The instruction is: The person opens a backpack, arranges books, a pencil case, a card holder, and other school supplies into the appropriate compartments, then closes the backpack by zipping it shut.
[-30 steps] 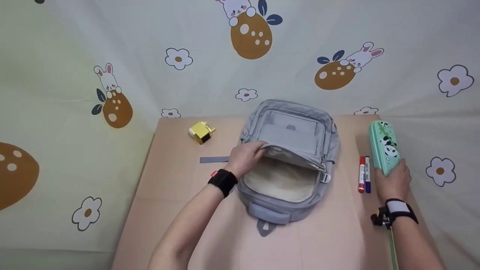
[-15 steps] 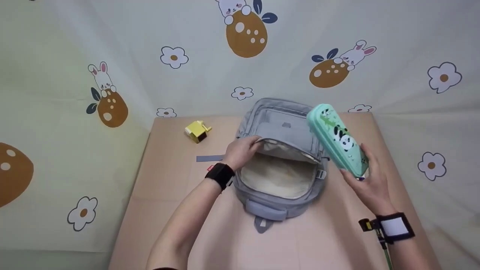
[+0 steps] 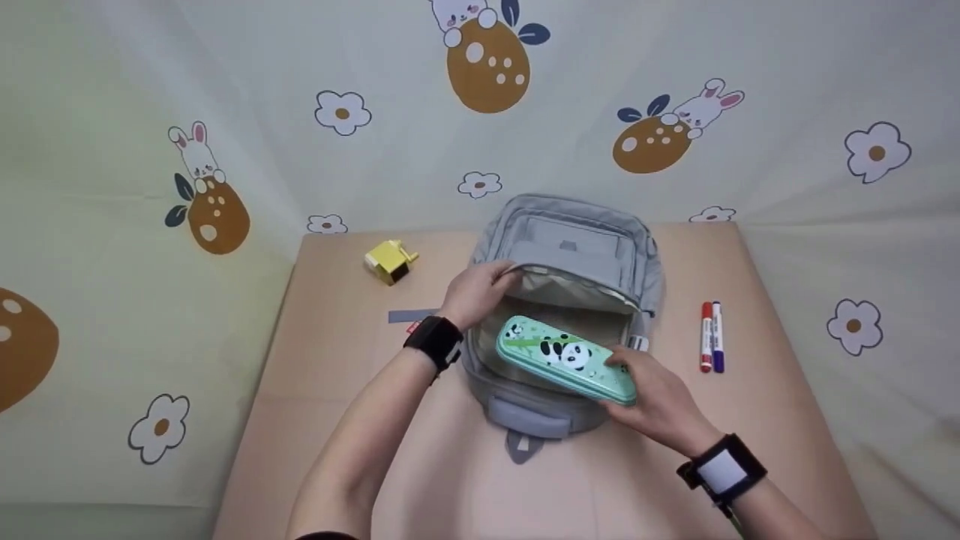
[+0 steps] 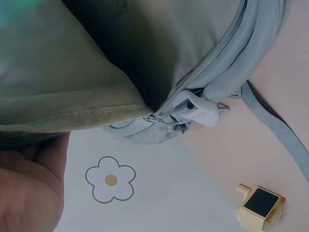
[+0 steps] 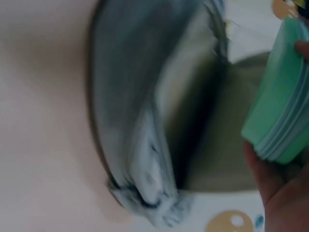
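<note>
A grey backpack lies on the table with its main compartment unzipped. My left hand pinches the edge of its front flap and holds it up; the left wrist view shows the flap's pale lining above the fingers. In my right hand is a mint green pencil case with a panda print, gripped at its right end. The case is tilted over the backpack's opening, its far end toward the left hand. In the right wrist view the pencil case shows its zipped side between thumb and fingers.
A yellow pencil sharpener with a crank stands at the back left of the table. Two markers, one red and one blue, lie to the right of the backpack. A grey strap sticks out on its left.
My right hand has lifted the pencil case from the table's right edge and carried it left over the open backpack. The left hand keeps holding the flap.
</note>
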A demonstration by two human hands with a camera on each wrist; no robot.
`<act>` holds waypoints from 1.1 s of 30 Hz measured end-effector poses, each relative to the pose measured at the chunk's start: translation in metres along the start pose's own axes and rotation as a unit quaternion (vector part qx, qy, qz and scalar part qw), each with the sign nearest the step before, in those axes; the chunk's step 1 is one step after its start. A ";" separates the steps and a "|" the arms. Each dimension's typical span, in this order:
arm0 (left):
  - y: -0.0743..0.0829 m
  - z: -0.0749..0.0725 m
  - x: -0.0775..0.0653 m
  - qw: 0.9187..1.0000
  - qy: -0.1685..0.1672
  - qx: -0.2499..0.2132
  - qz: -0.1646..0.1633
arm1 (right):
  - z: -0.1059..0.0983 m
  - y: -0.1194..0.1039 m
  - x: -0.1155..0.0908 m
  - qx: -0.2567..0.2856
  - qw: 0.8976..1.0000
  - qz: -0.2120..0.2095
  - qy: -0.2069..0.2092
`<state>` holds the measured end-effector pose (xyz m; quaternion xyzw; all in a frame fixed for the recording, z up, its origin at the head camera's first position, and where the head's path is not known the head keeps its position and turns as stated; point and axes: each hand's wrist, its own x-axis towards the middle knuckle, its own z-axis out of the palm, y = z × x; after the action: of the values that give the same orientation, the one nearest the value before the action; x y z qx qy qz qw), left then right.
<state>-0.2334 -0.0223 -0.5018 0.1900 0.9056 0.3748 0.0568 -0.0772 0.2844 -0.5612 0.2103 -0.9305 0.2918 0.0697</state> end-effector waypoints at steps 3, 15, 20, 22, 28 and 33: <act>0.003 0.001 0.001 1.000 0.013 0.004 0.006 | 0.019 0.003 0.009 -0.004 0.998 0.063 -0.002; 0.008 -0.001 0.002 0.997 0.052 0.022 0.044 | 0.053 0.015 0.049 -0.097 0.982 0.143 0.078; 0.008 0.000 0.000 0.998 0.045 0.016 0.035 | 0.065 0.022 0.057 -0.176 0.974 0.110 0.086; 0.008 0.000 0.000 0.998 0.043 0.015 0.033 | 0.070 0.024 0.061 -0.197 0.971 0.107 0.076; 0.008 0.000 -0.001 0.999 0.035 0.015 0.034 | 0.078 0.027 0.076 -0.222 0.962 0.147 0.061; 0.004 0.000 -0.004 0.999 0.024 0.019 0.030 | 0.079 0.027 0.082 -0.211 0.962 0.167 0.045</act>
<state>-0.2288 -0.0209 -0.4987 0.2086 0.9077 0.3636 0.0199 -0.1635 0.2307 -0.6197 0.0192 -0.9887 0.1058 0.1043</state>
